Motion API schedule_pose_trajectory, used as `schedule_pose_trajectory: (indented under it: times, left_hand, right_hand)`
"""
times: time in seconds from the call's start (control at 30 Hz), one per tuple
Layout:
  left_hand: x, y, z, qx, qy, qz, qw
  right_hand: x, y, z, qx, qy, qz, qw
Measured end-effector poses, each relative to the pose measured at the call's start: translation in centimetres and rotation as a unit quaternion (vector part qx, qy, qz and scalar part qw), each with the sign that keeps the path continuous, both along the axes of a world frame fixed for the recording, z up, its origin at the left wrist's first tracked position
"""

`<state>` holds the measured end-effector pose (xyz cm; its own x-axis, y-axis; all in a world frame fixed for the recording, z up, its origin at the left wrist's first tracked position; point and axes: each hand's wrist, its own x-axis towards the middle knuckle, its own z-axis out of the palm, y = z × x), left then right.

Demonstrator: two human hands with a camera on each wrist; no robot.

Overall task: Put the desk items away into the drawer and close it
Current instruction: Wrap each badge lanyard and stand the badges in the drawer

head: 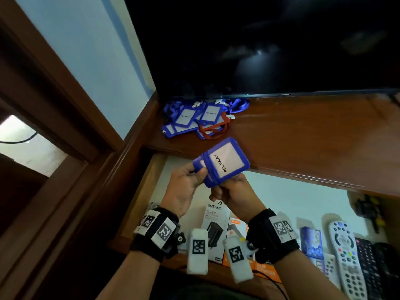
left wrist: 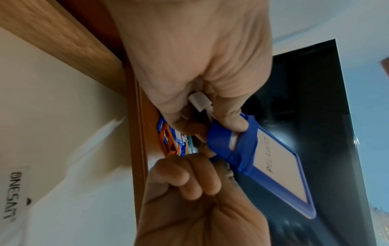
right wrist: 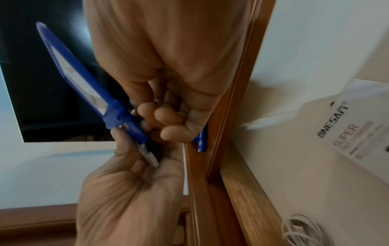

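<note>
Hands: L hand (head: pixel 185 187) & R hand (head: pixel 234 192) both up over the open drawer (head: pixel 298 198), sharing one blue badge holder (head: pixel 223 162).
L hand: thumb & curled fingers pinch the holder's narrow end.
R hand: fingers curled in at the holder's lower edge; exact contact hidden in head view, so grip on the holder not certain.
Badge holder: in the air, above drawer, just in front of desk edge; tilted, card face up toward the head cam.
L wrist view only: white plastic clip (left wrist: pixel 199 101) poking out between L thumb & palm, at the holder's top slot; R fingers (left wrist: pixel 189 176) bunched just below the holder's end.
R wrist view only: holder seen edge-on, thin; coiled white cable (right wrist: pixel 305 233) lying in drawer.
Head view only: pile of badge holders w/ lanyards (head: pixel 199 120) on the desk top (head: pixel 303 135), far left corner, mostly blue, one red-orange frame among them; well apart from the held one.
Drawer contents: white charger box (head: pixel 214 226), orange box (head: pixel 236 226) beside it, small blue box (head: pixel 311 241), white remote (head: pixel 346 252), dark remotes at R edge.
Surface/room: reddish-brown wood desk; drawer lined pale; dark TV screen (head: pixel 270 44) standing at back of desk; pale blue wall (head: pixel 86 50) to L, brown door frame beside it.
Writing: "PELAWAT" on held card & on two cards in pile; "ONESAM", "SUPER" on white box. Smaller print too blurred to read.
Wrists: black straps w/ square-code tags on both.
</note>
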<state>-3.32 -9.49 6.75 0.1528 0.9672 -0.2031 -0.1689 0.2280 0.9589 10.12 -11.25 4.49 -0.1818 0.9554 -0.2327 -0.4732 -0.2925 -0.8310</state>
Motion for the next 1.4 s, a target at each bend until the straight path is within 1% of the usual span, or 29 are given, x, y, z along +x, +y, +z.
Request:
schedule_pose_trajectory:
  times: [0.13, 0.2, 0.23, 0.27, 0.3, 0.33, 0.37, 0.4, 0.43, 0.47, 0.5, 0.53, 0.57, 0.6, 0.63, 0.67, 0.73, 0.8, 0.87, 0.97, 1.0, 1.07, 1.1, 1.23, 1.33, 1.4]
  left_hand:
    - [-1.0, -0.1, -0.7, -0.012, 0.038, 0.012, 0.999]
    - [-2.3, 0.5, -1.2, -0.028, 0.062, 0.022, 0.997]
    - [-3.2, 1.0, -1.4, -0.039, 0.088, 0.027, 0.995]
    - [-4.3, 1.7, -1.8, -0.052, 0.129, 0.023, 0.99]
    - [-5.4, 2.4, -2.3, -0.061, 0.187, 0.002, 0.98]
    - [-6.5, 3.2, -2.8, -0.061, 0.267, -0.038, 0.961]
    - [-7.4, 3.9, -3.4, -0.051, 0.361, -0.101, 0.926]
    - [-8.1, 4.6, -3.9, -0.04, 0.455, -0.175, 0.872]
    - [-8.3, 5.0, -4.5, -0.032, 0.533, -0.251, 0.807]
    - [-8.2, 5.3, -4.9, -0.025, 0.585, -0.321, 0.744]
    - [-7.9, 5.5, -5.5, -0.016, 0.61, -0.382, 0.694]
    - [-7.4, 5.6, -6.4, -0.01, 0.62, -0.434, 0.654]
    - [-6.8, 5.6, -7.4, -0.003, 0.623, -0.478, 0.619]
    - [-6.4, 5.6, -8.5, 0.007, 0.622, -0.513, 0.591]
    - [-5.9, 5.4, -9.5, 0.018, 0.619, -0.539, 0.572]
    - [-5.4, 5.4, -10.6, 0.028, 0.614, -0.557, 0.559]
    - [-4.7, 5.5, -12.2, 0.046, 0.605, -0.584, 0.54]
    - [-4.0, 5.9, -13.2, 0.056, 0.597, -0.603, 0.526]
    - [-3.4, 6.4, -13.8, 0.064, 0.587, -0.618, 0.518]
    - [-2.9, 6.9, -14.4, 0.072, 0.57, -0.635, 0.517]
    - [-2.8, 6.9, -14.6, 0.072, 0.565, -0.641, 0.514]
    - [-2.7, 6.8, -15.0, 0.068, 0.558, -0.654, 0.505]
    - [-2.6, 6.7, -15.3, 0.068, 0.555, -0.656, 0.507]
    - [-2.6, 6.4, -15.9, 0.098, 0.555, -0.633, 0.531]
    - [-2.7, 6.2, -16.6, 0.111, 0.565, -0.615, 0.539]
    - [-2.9, 6.1, -16.6, 0.11, 0.565, -0.601, 0.554]
  right_hand:
    - [0.3, 0.0, -1.4, -0.032, -0.006, 0.052, 0.998]
    - [0.8, 0.6, -2.2, -0.06, -0.051, 0.065, 0.995]
    - [1.1, 1.0, -2.6, -0.075, -0.076, 0.06, 0.992]
    - [1.5, 1.6, -3.1, -0.089, -0.101, 0.047, 0.99]
    - [2.0, 2.3, -3.7, -0.101, -0.125, 0.03, 0.987]
    - [2.4, 3.0, -4.1, -0.107, -0.151, 0.014, 0.983]
    - [2.9, 3.8, -4.2, -0.108, -0.175, 0.0, 0.979]
    - [3.3, 4.7, -4.1, -0.108, -0.197, -0.014, 0.974]
    - [3.6, 5.7, -3.8, -0.11, -0.215, -0.029, 0.97]
    - [3.8, 6.9, -3.7, -0.109, -0.23, -0.043, 0.966]
    - [3.9, 8.2, -3.3, -0.105, -0.249, -0.055, 0.961]
    - [3.9, 9.4, -2.9, -0.1, -0.272, -0.064, 0.955]
    - [3.8, 10.7, -2.5, -0.093, -0.295, -0.074, 0.948]
    - [3.6, 11.8, -2.2, -0.083, -0.318, -0.077, 0.941]
    - [3.3, 12.9, -2.0, -0.077, -0.337, -0.08, 0.935]
    - [2.9, 13.9, -1.5, -0.074, -0.354, -0.083, 0.929]
    - [2.7, 17.2, -2.0, -0.071, -0.388, -0.092, 0.915]
    - [2.2, 20.1, -2.9, -0.053, -0.449, -0.081, 0.888]
    - [1.6, 22.4, -3.7, -0.051, -0.505, -0.08, 0.858]
    - [0.8, 24.9, -3.6, -0.056, -0.582, -0.098, 0.805]
    - [0.4, 25.5, -3.3, -0.063, -0.595, -0.103, 0.795]
    - [-0.1, 26.4, -3.5, -0.1, -0.605, -0.106, 0.783]
    - [-0.4, 26.7, -3.5, -0.112, -0.611, -0.101, 0.777]
    - [-0.3, 28.1, -4.0, -0.165, -0.616, -0.102, 0.764]
    - [0.1, 28.9, -4.1, -0.186, -0.599, -0.109, 0.771]
    - [0.0, 29.1, -3.6, -0.185, -0.601, -0.101, 0.771]
